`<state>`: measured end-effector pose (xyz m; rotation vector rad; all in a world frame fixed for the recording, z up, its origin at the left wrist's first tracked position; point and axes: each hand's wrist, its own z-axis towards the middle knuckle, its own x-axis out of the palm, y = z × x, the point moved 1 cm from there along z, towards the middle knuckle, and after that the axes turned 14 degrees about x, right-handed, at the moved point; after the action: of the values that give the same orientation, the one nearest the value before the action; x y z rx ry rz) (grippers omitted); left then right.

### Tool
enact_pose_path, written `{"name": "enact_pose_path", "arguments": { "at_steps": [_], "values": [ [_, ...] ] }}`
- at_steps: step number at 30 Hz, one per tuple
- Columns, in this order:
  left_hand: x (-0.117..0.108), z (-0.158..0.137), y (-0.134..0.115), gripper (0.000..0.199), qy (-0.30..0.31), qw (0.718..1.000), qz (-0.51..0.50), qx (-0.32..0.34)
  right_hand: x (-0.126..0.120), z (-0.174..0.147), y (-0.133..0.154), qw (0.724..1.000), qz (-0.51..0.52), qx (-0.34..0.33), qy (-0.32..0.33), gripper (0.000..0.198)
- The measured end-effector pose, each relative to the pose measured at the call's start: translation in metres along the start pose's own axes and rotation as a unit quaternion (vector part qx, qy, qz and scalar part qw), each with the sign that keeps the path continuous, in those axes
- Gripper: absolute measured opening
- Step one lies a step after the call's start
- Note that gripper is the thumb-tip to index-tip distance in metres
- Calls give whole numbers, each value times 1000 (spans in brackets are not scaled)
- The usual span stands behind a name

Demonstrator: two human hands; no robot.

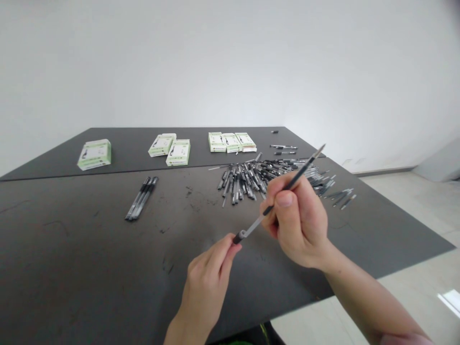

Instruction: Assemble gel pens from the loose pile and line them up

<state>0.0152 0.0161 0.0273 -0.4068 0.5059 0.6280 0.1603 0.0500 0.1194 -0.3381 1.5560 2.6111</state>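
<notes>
Between thumb and fingers, my right hand (298, 220) pinches a black ink refill (301, 171), its metal tip pointing up and to the right. The clear lower end of the refill meets the mouth of a pen barrel (240, 236); whether it is inside cannot be made out exactly. My left hand (210, 273) is closed around that barrel, and most of the barrel is hidden by the fingers. Behind my right hand spreads a large pile of black and clear pens (244, 179). Several loose refills (345, 197) lie at its right side.
A small group of capped pens (142, 199) lies left on the dark table (89, 258). Farther back are a green-white box (95, 154), two boxes (178, 152) together and three more (232, 142) in a row. A few pens (284, 146) and a small black piece (275, 132) lie back right.
</notes>
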Motion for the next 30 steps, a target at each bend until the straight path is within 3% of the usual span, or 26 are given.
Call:
{"name": "enact_pose_path", "arguments": {
  "at_steps": [8,15,30],
  "values": [
    [1,-1,-1,14,14,1000,-4,-2,-2,4,-2,998,-64,-19,-4,8],
    [2,-1,-1,14,6,1000,-2,-1,0,-1,-2,999,-24,-22,-21,11],
    [2,-1,-1,14,17,1000,-4,0,-3,3,-4,999,-41,-23,6,9]
  ]
}}
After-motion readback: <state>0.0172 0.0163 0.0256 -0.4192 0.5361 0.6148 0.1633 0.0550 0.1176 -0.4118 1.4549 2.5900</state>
